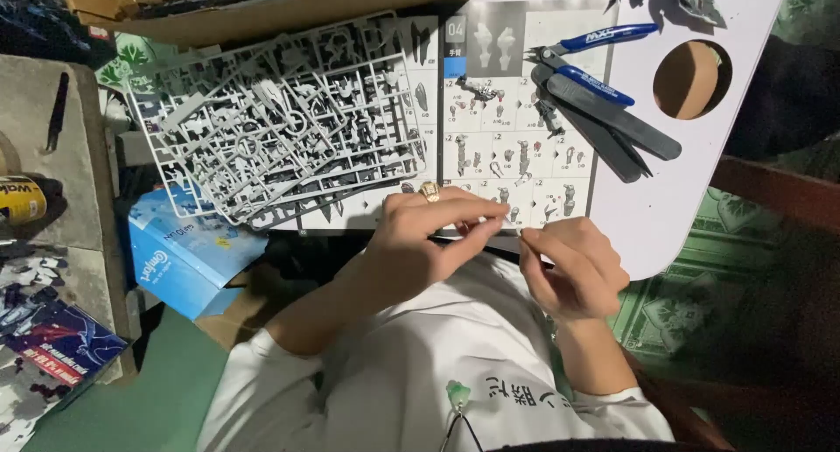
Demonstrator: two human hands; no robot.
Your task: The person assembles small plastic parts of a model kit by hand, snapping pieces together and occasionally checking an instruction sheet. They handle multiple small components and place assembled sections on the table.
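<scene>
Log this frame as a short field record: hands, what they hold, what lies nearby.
left hand: fingers pinched together, ring on one finger; any held piece too small to tell
right hand: fingertips pinched beside the left's
grey part frames: stacked left of the hands
instruction sheet: open beyond the hands
blue-handled nippers: on white table

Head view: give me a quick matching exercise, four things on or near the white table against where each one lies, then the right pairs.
Things:
1. Stack of grey plastic model-part frames
2. Blue-handled side cutters
3. Printed white instruction sheet
4. Blue cardboard box

Places:
A. Right part of the table, beside the round hole
B. Below the table's left edge
C. Middle of the table, just beyond the hands
D. Left part of the table

Pairs: 1-D, 2-A, 3-C, 4-B
</scene>
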